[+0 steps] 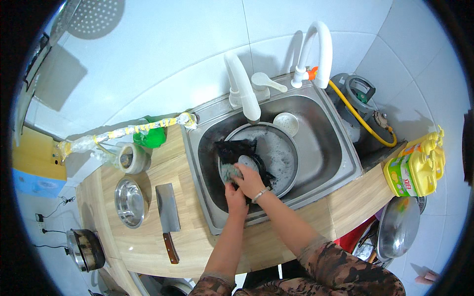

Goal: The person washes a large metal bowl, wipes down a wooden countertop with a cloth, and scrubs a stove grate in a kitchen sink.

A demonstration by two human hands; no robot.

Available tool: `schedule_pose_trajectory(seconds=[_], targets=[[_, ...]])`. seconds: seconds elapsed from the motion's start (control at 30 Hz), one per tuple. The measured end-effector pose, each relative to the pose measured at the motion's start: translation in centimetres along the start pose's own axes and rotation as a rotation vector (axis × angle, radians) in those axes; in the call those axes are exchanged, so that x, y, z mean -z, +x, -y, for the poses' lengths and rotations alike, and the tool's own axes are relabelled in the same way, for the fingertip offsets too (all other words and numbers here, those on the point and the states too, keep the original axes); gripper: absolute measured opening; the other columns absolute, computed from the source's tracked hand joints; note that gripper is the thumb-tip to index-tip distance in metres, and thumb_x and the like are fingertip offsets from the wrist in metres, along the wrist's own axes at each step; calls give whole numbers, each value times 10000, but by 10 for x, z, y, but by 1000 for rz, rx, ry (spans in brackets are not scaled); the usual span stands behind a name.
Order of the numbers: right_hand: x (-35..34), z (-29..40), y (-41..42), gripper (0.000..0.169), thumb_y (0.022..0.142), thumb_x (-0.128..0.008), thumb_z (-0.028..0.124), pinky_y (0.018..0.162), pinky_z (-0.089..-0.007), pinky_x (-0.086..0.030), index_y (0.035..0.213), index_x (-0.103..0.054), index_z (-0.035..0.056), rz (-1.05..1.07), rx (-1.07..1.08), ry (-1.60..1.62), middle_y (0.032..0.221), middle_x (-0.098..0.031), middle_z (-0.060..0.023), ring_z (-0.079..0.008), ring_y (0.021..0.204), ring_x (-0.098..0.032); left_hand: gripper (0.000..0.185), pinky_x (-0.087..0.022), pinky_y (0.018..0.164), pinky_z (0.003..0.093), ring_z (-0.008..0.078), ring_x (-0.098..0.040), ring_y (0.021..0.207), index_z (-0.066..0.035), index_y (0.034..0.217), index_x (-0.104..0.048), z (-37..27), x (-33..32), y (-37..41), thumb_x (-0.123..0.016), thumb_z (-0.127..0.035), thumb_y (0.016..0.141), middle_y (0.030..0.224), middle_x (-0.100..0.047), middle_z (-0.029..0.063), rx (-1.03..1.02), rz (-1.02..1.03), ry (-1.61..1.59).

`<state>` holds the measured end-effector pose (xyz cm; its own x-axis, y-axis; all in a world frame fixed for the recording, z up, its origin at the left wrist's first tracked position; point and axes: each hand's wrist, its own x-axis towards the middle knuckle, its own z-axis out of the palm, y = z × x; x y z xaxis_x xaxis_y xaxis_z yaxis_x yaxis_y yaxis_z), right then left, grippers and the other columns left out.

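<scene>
In the steel sink (322,155), a round metal basin (297,155) holds sudsy water and a black item (237,150), perhaps cloth; its exact kind cannot be told. My right hand (250,181), with a bracelet at the wrist, grips a greenish scouring pad (230,172) over the basin's near left side. Just below it, my left hand (236,199) has its fingertips at the pad's lower edge; whether it holds anything is unclear. A small white bowl (286,124) with foam sits behind the basin. The white faucet (244,88) reaches over the basin's back rim.
Left of the sink lie a cleaver (168,211) and a steel bowl (129,201), with a stone-like jar (133,158) behind. Yellow detergent bottles (411,174) stand at the right counter end. A gas cylinder (351,96) with a yellow hose (350,105) is beyond the sink.
</scene>
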<state>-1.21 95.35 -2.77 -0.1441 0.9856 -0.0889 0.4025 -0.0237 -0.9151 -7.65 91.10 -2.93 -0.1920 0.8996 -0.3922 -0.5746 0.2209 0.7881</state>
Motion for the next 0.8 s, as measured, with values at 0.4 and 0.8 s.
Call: schedule_pose_trajectory(seconds=[0.4, 0.8], targets=[[48, -84, 43, 412, 791, -528, 365, 726, -411, -420, 983, -503, 1, -75, -264, -55, 880, -555, -243, -384, 828, -533, 275, -400, 761, 257, 146, -522, 847, 12, 1007, -433, 8, 64, 43, -514, 38, 746, 938, -548, 93, -155, -172, 457], [46, -150, 87, 346, 780, -537, 211, 822, -408, -427, 1101, -502, 85, 7, -517, -467, 1013, -534, -189, -345, 989, -503, 226, -412, 682, 274, 168, -519, 740, 45, 931, -486, 6, 66, 75, -577, -89, 773, 849, -573, 132, -168, -165, 838]])
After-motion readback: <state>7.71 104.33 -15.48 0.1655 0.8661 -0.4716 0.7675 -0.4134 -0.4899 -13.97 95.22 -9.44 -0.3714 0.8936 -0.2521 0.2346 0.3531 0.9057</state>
